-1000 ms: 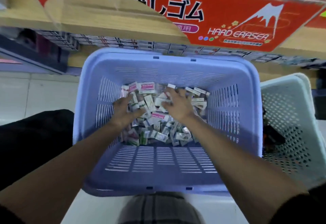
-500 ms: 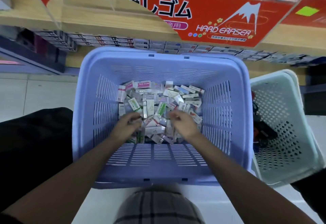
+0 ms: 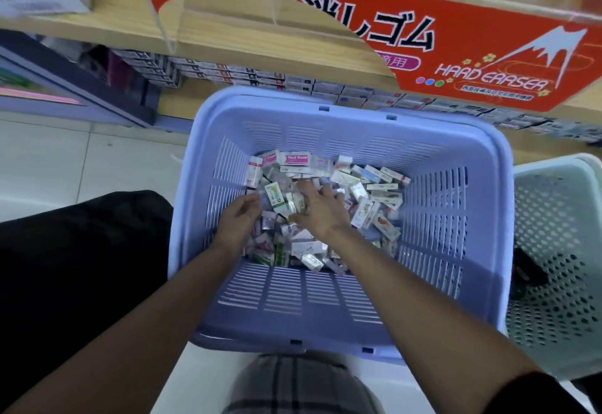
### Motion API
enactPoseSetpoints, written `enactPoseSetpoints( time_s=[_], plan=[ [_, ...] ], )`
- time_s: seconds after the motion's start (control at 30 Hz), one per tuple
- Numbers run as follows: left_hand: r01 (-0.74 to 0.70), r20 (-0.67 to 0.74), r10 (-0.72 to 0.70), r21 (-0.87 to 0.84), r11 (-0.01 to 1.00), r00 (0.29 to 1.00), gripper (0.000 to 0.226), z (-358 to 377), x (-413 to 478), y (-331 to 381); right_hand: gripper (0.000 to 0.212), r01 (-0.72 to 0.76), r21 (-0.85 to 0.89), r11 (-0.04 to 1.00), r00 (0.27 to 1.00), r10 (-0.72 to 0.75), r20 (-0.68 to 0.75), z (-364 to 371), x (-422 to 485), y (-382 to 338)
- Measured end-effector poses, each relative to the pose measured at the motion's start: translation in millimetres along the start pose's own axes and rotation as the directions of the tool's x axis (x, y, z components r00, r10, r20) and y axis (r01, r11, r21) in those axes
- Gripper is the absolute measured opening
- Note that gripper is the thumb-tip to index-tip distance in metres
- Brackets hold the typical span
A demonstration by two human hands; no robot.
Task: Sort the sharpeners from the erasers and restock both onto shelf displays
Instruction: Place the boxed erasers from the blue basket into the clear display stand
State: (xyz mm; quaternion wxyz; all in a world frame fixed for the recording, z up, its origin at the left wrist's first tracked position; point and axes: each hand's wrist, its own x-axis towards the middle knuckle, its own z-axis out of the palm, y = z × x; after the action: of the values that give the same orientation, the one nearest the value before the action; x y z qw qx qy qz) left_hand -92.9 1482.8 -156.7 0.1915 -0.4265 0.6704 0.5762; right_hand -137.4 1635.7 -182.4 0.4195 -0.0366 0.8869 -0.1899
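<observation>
In the lavender basket (image 3: 293,303) in front of me, a heap of small eraser boxes (image 3: 368,198) lies on the bottom, piled from the far wall back toward the middle. A pink-labelled box reading "Hard Eraser" (image 3: 297,158) lies at the far edge of the heap. At this size I cannot tell sharpeners from erasers in it.

My right hand (image 3: 321,211) lies flat on the middle of the heap, fingers spread and straight, gripping nothing. My left hand (image 3: 239,221) sits at the heap's left edge, near the basket's left wall, fingers curled down among the boxes. Whether it holds one I cannot tell.

Just beside the basket's right rim is a pale perforated basket (image 3: 553,185) with a dark object (image 3: 529,272) inside. Beyond the far rim, rows of boxed stock (image 3: 247,74) line a shelf, and a red "HARD ERASER" carton (image 3: 456,38) stands above them.
</observation>
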Motion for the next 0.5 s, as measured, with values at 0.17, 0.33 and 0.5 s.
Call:
enactPoseSetpoints(
  time_s=[0.17, 0.33, 0.5],
  plan=[
    [0.018, 0.058, -0.019, 0.015, 1.0, 0.998, 0.025, 2.1, -7.9, 2.0, 0.045, 0.051, -0.041, 0.998, 0.996, -0.054, -0.07, 8.7, -13.0, 10.4],
    [0.07, 0.1, -0.072, 0.026, 0.997, 0.992, 0.022, -1.2, -15.8, 4.6, 0.037, -0.046, 0.523, 0.851, 0.997, 0.073, -0.032, -9.3, -23.2, 22.8],
    [0.021, 0.214, -0.031, 0.048, 0.999, 0.976, 0.017, -7.2, -35.6, 17.5, 0.021, -0.089, 0.844, 0.529, 0.988, 0.152, 0.009, -33.8, -53.0, 30.3]
  ],
)
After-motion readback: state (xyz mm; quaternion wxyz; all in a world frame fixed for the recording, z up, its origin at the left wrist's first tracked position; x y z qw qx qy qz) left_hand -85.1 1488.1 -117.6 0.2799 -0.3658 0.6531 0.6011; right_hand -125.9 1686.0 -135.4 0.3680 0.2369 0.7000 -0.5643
